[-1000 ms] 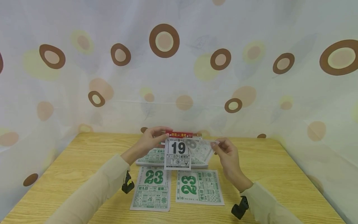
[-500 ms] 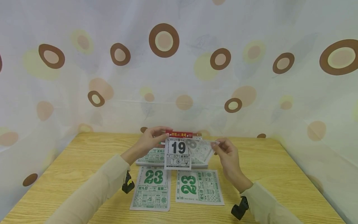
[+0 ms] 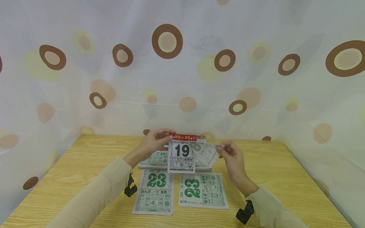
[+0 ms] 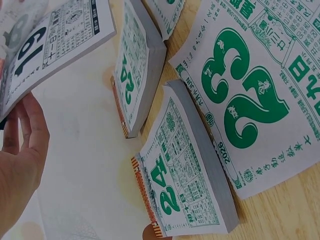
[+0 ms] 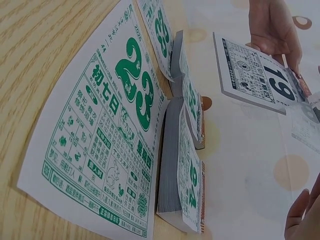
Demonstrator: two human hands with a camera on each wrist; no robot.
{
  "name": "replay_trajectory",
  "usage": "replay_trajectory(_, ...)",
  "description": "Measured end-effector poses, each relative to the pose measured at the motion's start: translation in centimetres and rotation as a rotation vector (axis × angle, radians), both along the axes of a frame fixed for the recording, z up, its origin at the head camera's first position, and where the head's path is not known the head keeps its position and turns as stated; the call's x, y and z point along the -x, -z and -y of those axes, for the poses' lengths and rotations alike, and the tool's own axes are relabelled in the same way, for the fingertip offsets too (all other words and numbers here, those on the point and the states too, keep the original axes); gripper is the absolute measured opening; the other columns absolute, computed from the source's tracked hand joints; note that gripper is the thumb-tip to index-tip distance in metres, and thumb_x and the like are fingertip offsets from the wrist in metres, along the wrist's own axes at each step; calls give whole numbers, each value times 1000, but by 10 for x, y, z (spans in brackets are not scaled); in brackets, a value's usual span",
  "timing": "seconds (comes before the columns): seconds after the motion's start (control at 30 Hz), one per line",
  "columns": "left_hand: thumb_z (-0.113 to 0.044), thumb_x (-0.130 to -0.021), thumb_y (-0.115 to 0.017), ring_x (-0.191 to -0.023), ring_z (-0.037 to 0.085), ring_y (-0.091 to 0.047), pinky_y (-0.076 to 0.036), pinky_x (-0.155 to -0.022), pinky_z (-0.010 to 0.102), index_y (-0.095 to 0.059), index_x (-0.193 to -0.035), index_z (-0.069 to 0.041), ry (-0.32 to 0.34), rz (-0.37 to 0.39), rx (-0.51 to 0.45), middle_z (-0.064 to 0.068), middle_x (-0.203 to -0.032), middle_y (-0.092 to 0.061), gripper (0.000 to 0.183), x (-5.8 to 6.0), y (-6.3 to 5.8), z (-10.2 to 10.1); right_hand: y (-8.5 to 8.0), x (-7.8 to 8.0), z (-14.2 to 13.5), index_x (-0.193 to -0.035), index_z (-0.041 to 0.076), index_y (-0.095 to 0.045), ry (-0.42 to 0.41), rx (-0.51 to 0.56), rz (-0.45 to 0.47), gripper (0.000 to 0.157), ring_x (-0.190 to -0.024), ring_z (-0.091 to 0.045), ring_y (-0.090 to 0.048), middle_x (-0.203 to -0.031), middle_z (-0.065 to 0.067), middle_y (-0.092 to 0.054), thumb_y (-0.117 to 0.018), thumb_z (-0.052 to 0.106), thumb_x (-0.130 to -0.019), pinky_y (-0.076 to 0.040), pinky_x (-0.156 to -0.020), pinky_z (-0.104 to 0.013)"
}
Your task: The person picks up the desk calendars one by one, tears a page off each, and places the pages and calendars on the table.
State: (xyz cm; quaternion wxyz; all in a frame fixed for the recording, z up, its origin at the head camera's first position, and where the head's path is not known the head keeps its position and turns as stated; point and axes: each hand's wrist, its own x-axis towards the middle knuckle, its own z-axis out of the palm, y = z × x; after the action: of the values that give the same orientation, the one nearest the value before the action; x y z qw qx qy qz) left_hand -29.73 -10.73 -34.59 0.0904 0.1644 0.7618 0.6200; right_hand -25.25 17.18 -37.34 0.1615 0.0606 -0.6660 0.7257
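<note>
My left hand (image 3: 154, 143) holds a small tear-off calendar (image 3: 181, 163) by its red top band (image 3: 182, 137), thumb in front. The calendar stands tilted above the table, its front page showing a black 19. My right hand (image 3: 234, 160) pinches the far corner of a thin page (image 3: 207, 152) with a grey 8 on it. That page slants out to the right from under the red band, overlapping the calendar's upper edge. In the left wrist view, the fingers of the left hand (image 4: 25, 155) support the calendar (image 4: 65, 42) from behind.
Two thick green-printed calendar pads, a left one (image 4: 187, 180) and a right one (image 5: 172, 160), lie behind the held calendar. In front of them lie two loose sheets with a green 23, one upright (image 3: 154, 196) and one turned sideways (image 3: 203, 191). A patterned curtain (image 3: 182, 79) hangs behind the wooden table (image 3: 271, 177).
</note>
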Motion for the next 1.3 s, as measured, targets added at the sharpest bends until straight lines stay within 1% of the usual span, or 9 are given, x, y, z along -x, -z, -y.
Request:
replay_trajectory(0.27,-24,-91,-57,-108,25,-58,-51,-88,42,-54,-125,-17,-4,20,-4,11,-125,-56,35,1,0,-1,1,0,0,-94,-13,-50,6,15,-6,22,-65,-6,-53,-72,7,-58,-62,2,-84,-48,-59,-20)
replay_trajectory(0.53,-18,-93,-53,-110,27,-57,-53,-84,36,-52,-127,-14,1,31,4,13,-127,-54,35,2,0,-2,1,0,0,-89,-7,-53,16,36,4,13,-65,-6,-54,-72,7,-59,-62,1,-84,-48,-59,-21)
replay_trajectory(0.63,-17,-93,-53,-110,27,-57,-52,-86,38,-52,-127,-12,3,31,1,13,-127,-54,35,2,-1,-2,1,0,0,-87,-4,-54,13,40,0,9,-65,-6,-54,-72,7,-59,-62,0,-84,-48,-59,-21)
replay_trajectory(0.83,-22,-91,-56,-107,26,-59,-50,-89,43,-54,-125,-15,4,25,-12,11,-125,-55,34,2,0,-2,1,0,0,-91,-11,-52,14,43,-8,18,-65,-6,-54,-72,8,-59,-63,1,-84,-48,-59,-21)
replay_trajectory(0.97,-23,-91,-56,-103,24,-61,-53,-85,38,-54,-125,-15,2,11,-11,11,-124,-57,34,-2,-3,-2,2,0,0,-88,-6,-54,1,45,-6,12,-66,-6,-54,-73,7,-59,-62,3,-85,-48,-60,-20)
replay_trajectory(1.07,-21,-92,-56,-102,24,-62,-54,-83,36,-54,-125,-14,1,5,-15,11,-124,-57,34,-2,-3,-2,3,0,-1,-86,2,-56,-15,17,-9,4,-66,-6,-54,-74,8,-59,-60,2,-86,-48,-62,-20)
replay_trajectory(1.13,-21,-92,-55,-103,25,-62,-54,-82,36,-53,-125,-13,-1,5,-18,12,-124,-57,34,-2,-3,-2,2,0,-1,-86,4,-55,-24,-9,-17,5,-67,-6,-54,-75,8,-59,-59,2,-86,-48,-62,-20)
replay_trajectory(1.23,-22,-92,-55,-102,25,-62,-54,-83,38,-54,-125,-14,-5,3,-20,11,-124,-57,34,1,0,-1,1,-1,0,-88,5,-55,-38,-49,-33,5,-67,-5,-54,-76,7,-59,-59,1,-86,-48,-63,-19)
replay_trajectory(1.3,-23,-92,-56,-102,25,-62,-53,-84,39,-54,-124,-15,-11,6,-16,11,-124,-56,34,1,0,-1,1,-2,0,-91,0,-54,-57,-65,-55,8,-68,-5,-54,-79,7,-59,-60,3,-86,-49,-63,-18)
